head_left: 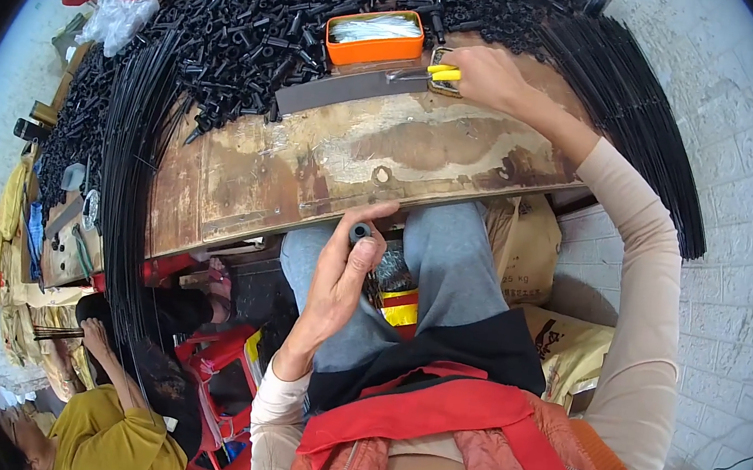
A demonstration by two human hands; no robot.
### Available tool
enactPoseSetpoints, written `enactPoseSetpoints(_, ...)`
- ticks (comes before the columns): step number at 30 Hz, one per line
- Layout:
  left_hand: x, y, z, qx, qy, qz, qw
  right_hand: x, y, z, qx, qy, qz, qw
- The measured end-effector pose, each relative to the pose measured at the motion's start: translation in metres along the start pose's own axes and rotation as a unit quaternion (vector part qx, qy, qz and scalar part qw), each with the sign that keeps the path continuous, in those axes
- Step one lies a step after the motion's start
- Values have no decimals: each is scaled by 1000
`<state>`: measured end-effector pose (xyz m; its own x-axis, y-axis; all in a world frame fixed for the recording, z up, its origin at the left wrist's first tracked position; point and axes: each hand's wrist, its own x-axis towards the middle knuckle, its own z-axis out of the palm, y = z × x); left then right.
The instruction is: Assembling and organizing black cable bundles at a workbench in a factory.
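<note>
1. Here, in the head view, the black tube point(359, 232) sits just beyond the near edge of the surface point(286, 169), over the person's lap, its open end facing up and its long axis running roughly toward the camera.
2. The left hand point(341, 277) is gripping that tube between thumb and fingers, the index finger stretched along the near edge.
3. From the tube, the yellow-handled tool point(444, 73) lies toward the far edge and somewhat right, its metal end pointing left, over the right end of a grey bar point(337, 91).
4. The right hand point(492, 79) is much the nearer to the tool, fingers curled against its handles; I cannot tell whether they are closed on it.
5. Just left of the right hand stands an orange box point(375, 53).
</note>
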<state>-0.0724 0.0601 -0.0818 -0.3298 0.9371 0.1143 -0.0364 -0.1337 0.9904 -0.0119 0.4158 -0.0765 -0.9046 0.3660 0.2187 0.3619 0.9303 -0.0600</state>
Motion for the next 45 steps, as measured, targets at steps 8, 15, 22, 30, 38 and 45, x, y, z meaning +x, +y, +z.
enactPoseSetpoints(8, -29, 31, 16, 23, 28, 66, 997, 8, 18, 1, 170, -5, 112, 979)
enactPoseSetpoints(15, -51, 59, 33, 70, 5, 99, 993, 18, 38, 15, 360, -39, 192, 912)
enactPoseSetpoints(22, -68, 55, 32, 53, 35, 122, 990, 14, 29, 9, 377, -17, 181, 908)
enactPoseSetpoints(30, -57, 31, 23, -40, 119, 131, 983, -48, -65, -41, 485, 39, 104, 867)
enactPoseSetpoints(38, -27, 36, 39, -63, 66, 78, 993, -156, -170, -99, 639, -6, 39, 768)
enactPoseSetpoints(45, -30, 33, 43, -52, 65, 75, 994, -160, -162, -93, 663, 31, 58, 746)
